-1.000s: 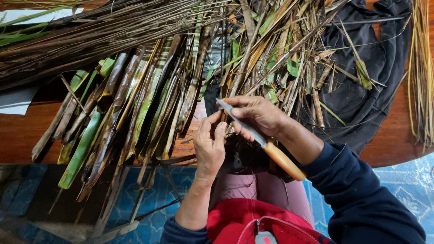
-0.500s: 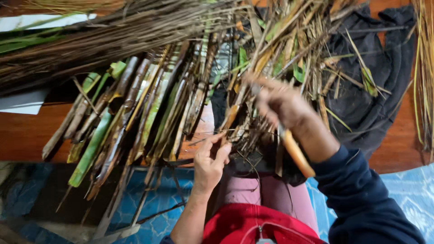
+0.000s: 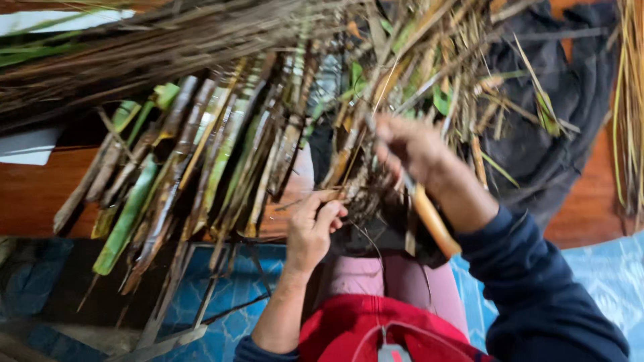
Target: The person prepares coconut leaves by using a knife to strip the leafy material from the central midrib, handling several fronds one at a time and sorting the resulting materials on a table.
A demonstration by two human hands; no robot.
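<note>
Right hand [image 3: 409, 151] around one knife [image 3: 429, 218], left hand [image 3: 312, 224] on one stalk [image 3: 339, 167]

Stalks [image 3: 201, 161] crowding ahead — floor [image 3: 40, 194] open

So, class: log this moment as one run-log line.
left hand: pinching dry stalk end | right hand: gripping wooden-handled tool | stalk bundle: fanned over wooden surface | view: blurred

— The right hand [image 3: 416, 151] is smeared by motion; can you see the blade beyond the wooden handle [image 3: 433, 221]?

— No, it is lost among the stalk bundle [image 3: 201, 167], whose tips are blurred too.

— And above the bundle?

— The dry stems run off the top edge. Below it, the left hand's [image 3: 312, 231] fingertips hide what they pinch.
</note>
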